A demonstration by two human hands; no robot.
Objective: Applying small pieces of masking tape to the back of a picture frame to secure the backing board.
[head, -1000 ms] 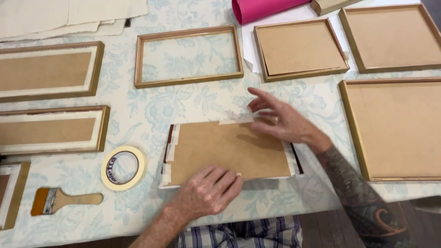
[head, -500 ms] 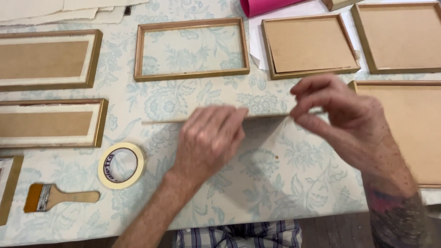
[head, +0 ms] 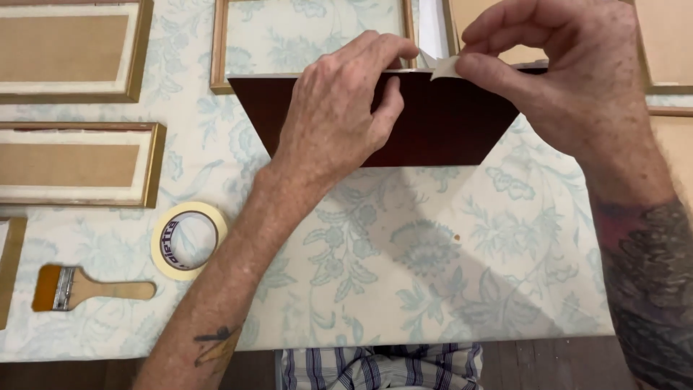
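While the left hand grips the upright dark panel, the right hand pinches masking tape; tape may crease if the panel tips.

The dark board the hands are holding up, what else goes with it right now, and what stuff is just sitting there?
In use:
- dark board, stood on edge
- left hand gripping its top
- right hand pinching a strip of tape at the top edge

Just lying about:
- roll of tape
- paintbrush
- gold frames
- flowered tablecloth
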